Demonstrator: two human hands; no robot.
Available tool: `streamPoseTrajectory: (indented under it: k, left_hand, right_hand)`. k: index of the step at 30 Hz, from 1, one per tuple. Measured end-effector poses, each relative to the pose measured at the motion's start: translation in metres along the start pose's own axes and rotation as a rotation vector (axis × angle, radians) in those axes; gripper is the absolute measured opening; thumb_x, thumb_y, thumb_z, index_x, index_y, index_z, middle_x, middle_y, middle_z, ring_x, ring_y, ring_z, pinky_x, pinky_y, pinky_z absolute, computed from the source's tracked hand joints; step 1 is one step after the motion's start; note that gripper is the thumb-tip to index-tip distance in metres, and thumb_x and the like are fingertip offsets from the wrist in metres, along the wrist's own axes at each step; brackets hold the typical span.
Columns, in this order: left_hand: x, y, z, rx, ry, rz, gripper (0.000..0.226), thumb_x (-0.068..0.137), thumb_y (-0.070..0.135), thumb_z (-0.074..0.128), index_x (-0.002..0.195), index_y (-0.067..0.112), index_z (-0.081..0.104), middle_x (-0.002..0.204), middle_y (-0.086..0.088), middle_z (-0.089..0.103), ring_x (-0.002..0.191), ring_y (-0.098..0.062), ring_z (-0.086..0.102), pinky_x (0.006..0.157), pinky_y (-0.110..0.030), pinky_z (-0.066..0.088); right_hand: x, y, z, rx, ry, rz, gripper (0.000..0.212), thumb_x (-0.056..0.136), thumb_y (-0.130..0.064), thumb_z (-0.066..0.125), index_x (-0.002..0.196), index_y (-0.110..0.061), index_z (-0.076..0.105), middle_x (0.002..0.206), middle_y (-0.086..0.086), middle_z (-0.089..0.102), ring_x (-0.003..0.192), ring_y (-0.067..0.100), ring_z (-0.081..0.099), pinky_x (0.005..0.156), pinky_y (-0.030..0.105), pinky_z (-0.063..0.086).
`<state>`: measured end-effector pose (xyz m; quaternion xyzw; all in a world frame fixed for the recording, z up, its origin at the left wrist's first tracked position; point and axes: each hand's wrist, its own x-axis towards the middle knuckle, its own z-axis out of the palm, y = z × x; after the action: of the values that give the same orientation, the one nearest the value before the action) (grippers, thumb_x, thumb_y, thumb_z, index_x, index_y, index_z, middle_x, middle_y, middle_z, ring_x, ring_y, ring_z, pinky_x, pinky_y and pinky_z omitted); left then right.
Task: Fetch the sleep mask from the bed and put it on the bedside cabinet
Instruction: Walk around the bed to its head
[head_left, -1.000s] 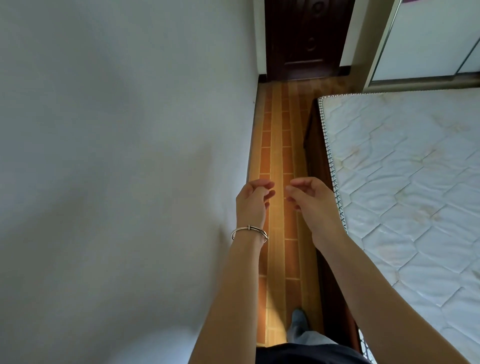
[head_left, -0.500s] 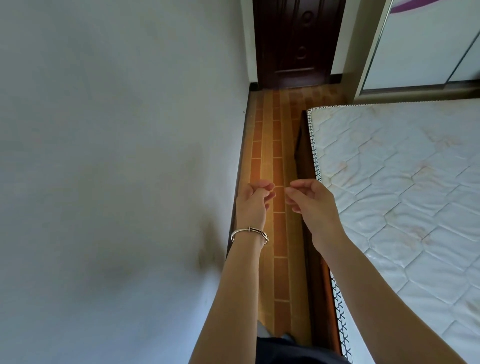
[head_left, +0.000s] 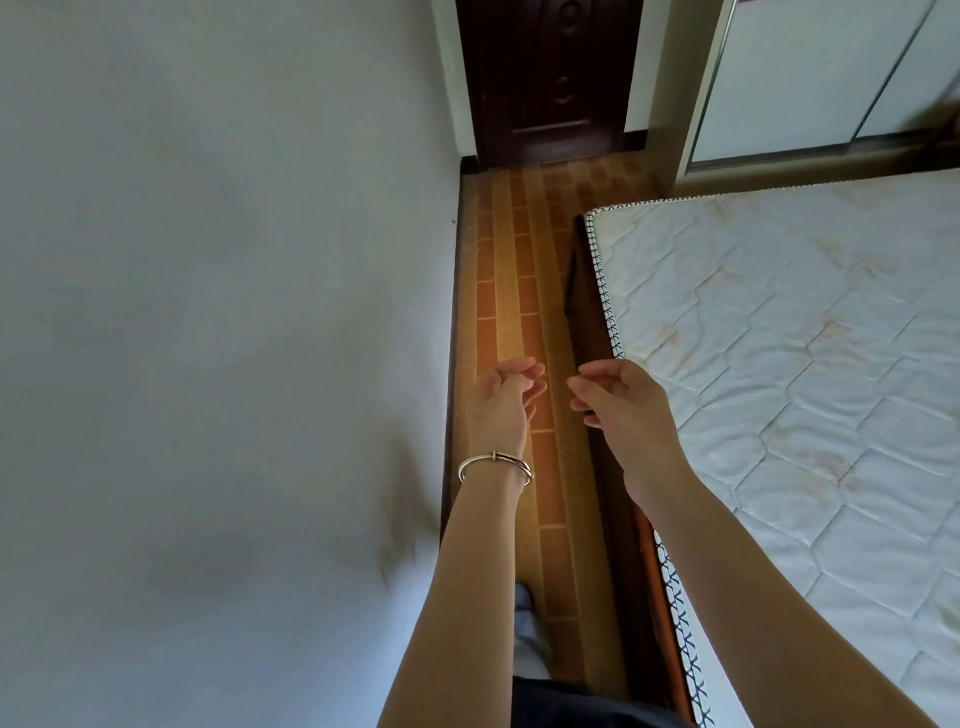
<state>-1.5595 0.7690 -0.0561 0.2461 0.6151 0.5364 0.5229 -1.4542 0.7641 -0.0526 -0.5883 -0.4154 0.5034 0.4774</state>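
The bed (head_left: 810, 332) fills the right side, a bare white quilted mattress on a dark wooden frame. No sleep mask shows on the visible part of it, and no bedside cabinet is in view. My left hand (head_left: 501, 405), with a silver bangle on the wrist, hangs over the narrow floor strip, fingers loosely curled and empty. My right hand (head_left: 623, 410) is held out beside it, above the bed frame's edge, fingers loosely bent and holding nothing.
A white wall (head_left: 223, 338) closes the left side. A narrow strip of orange-brown tiled floor (head_left: 524, 270) runs between wall and bed to a dark wooden door (head_left: 545, 78). A white wardrobe with sliding doors (head_left: 810, 78) stands beyond the bed's far end.
The view has shifted forward and right along the aisle, so more mattress, door and wardrobe show. Both hands keep about the same pose in front of me, with the fingers slightly more spread.
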Motion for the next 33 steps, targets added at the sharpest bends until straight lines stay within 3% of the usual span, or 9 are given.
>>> streamPoseTrajectory:
  k: [11,29,33]
  left_hand:
    - [0.114,0.05,0.003,0.04,-0.085,-0.023,0.018,0.089,0.006,0.05,0.088,0.018,0.063,0.084,0.008,0.069,0.084,-0.01,0.065,0.087,-0.031,0.05]
    - [0.24,0.1,0.011,0.103,-0.17,-0.032,0.021,0.09,0.006,0.048,0.085,0.021,0.061,0.085,0.008,0.068,0.087,-0.011,0.065,0.083,-0.029,0.05]
    - [0.265,0.108,0.023,0.1,-0.176,-0.021,0.021,0.09,0.006,0.048,0.085,0.022,0.061,0.086,0.008,0.068,0.088,-0.01,0.064,0.083,-0.028,0.05]
  right_hand:
    - [0.092,-0.031,0.067,0.001,0.08,-0.037,0.013,0.086,-0.014,0.062,0.082,-0.026,0.058,0.087,0.0,0.067,0.072,0.009,0.064,0.066,0.018,0.048]
    - [0.198,-0.052,0.131,0.032,0.163,-0.056,0.014,0.087,-0.014,0.062,0.082,-0.027,0.057,0.083,-0.003,0.065,0.071,0.005,0.062,0.052,0.004,0.046]
    - [0.229,-0.058,0.134,0.029,0.169,-0.057,0.015,0.086,-0.014,0.063,0.082,-0.028,0.058,0.083,-0.003,0.067,0.074,0.007,0.063,0.058,0.009,0.047]
